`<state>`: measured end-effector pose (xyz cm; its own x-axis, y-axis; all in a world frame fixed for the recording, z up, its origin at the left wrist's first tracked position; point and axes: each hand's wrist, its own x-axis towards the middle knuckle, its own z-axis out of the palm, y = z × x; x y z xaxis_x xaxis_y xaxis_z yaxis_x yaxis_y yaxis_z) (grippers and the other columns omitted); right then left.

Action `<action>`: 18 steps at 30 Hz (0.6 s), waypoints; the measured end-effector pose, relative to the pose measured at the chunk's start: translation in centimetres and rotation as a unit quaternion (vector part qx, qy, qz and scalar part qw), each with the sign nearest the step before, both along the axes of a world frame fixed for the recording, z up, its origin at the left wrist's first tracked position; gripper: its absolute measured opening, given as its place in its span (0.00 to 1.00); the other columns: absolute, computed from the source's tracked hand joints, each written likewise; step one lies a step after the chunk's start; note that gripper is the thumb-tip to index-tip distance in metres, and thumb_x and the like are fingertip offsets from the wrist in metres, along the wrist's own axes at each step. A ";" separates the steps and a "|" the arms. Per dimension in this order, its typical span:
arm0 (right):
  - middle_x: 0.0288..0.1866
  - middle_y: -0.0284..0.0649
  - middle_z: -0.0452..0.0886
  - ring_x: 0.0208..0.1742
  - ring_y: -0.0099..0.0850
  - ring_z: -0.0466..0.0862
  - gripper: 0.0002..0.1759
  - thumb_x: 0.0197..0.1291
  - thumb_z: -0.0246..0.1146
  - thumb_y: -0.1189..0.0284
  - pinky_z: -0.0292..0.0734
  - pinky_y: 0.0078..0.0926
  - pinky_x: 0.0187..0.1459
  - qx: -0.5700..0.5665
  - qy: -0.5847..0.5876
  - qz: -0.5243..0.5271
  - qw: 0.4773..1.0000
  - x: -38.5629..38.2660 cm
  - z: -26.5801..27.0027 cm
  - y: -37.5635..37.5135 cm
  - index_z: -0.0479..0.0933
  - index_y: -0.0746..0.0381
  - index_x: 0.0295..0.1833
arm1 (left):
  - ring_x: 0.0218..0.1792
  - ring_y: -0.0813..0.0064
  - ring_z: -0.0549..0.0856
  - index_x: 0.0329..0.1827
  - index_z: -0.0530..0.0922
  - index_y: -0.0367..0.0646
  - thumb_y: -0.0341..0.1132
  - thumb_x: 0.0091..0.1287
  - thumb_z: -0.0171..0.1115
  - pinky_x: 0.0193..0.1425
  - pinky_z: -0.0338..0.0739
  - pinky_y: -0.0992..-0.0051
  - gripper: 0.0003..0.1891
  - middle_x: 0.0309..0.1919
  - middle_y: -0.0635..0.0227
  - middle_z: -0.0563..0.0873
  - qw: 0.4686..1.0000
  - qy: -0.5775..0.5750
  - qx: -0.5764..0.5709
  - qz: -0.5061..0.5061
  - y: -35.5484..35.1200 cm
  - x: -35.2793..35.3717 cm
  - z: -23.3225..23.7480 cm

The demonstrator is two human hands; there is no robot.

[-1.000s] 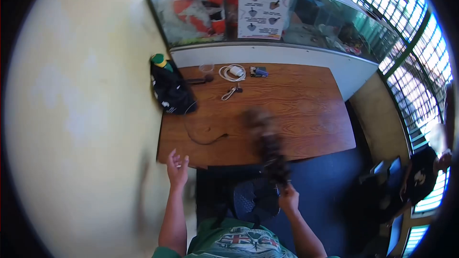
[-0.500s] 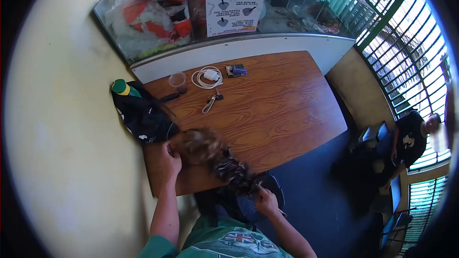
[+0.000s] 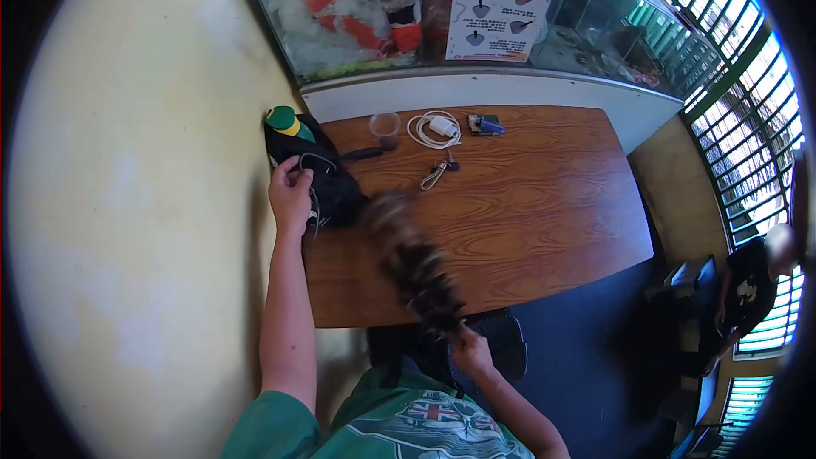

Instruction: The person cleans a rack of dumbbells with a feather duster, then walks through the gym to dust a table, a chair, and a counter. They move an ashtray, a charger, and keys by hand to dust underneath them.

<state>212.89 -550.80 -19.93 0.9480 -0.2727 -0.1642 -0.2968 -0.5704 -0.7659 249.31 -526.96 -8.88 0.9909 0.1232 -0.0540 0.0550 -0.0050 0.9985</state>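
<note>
My right hand [image 3: 473, 352] is closed on the handle end of a brown feather duster [image 3: 416, 268], whose far end is blurred over the left part of the wooden table [image 3: 527, 204]. My left hand [image 3: 291, 195] has its fingers pinched on a thin dark strap or cord of the black bag [image 3: 340, 195]. The bag rests at the table's left edge against the wall, with a green and yellow item [image 3: 289, 122] at its top.
On the table lie a clear plastic cup [image 3: 385, 127], a white charger with cable [image 3: 442, 126], a key with a braided strap [image 3: 435, 173] and a small purple item [image 3: 489, 126]. A glass case [image 3: 340, 17] stands behind. A person [image 3: 748, 289] is at the right.
My left hand has moved up from the table's edge to the bag and now pinches its cord. The duster has swung, and the view has shifted left.
</note>
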 end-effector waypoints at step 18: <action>0.35 0.56 0.82 0.38 0.53 0.83 0.14 0.61 0.58 0.75 0.79 0.39 0.35 0.017 -0.032 -0.009 0.999 1.0 4.0 -2.8 0.78 0.61 0.52 | 0.60 0.43 0.72 0.75 0.46 0.50 0.39 0.47 0.78 0.62 0.72 0.56 0.56 0.58 0.45 0.68 0.770 -0.083 0.623 0.114 -2.8 1.4 1.8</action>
